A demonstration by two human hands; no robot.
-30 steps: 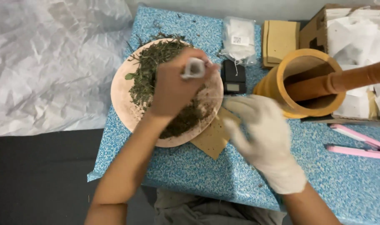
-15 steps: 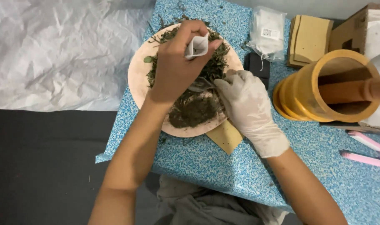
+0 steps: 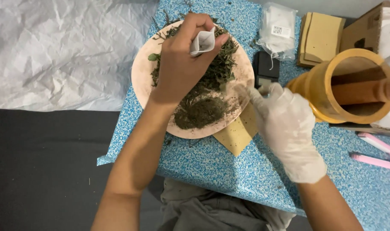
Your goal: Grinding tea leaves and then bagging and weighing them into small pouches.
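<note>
My bare left hand [image 3: 182,64] hovers over a round pink plate [image 3: 140,81] and pinches a small white paper sachet [image 3: 202,41], mouth up. The plate holds a heap of dried green leaves [image 3: 220,64] and a darker mound of ground herb [image 3: 199,113] at its near side. My right hand [image 3: 285,124], in a white glove, is at the plate's right rim with its fingers pointing toward the herb; whether it holds a pinch of herb is not visible.
A wooden mortar [image 3: 344,85] with a pestle [image 3: 366,90] stands at the right. A small black scale [image 3: 265,70], a bag of white sachets [image 3: 278,30], brown envelopes [image 3: 321,40] [image 3: 235,134] and pink tweezers [image 3: 376,160] lie on the blue speckled table [image 3: 229,171]. Crumpled white sheet [image 3: 62,51] at left.
My left hand with the sachet stayed over the plate. The gloved right hand moved in to the ground herb, then drew back to the plate's right rim.
</note>
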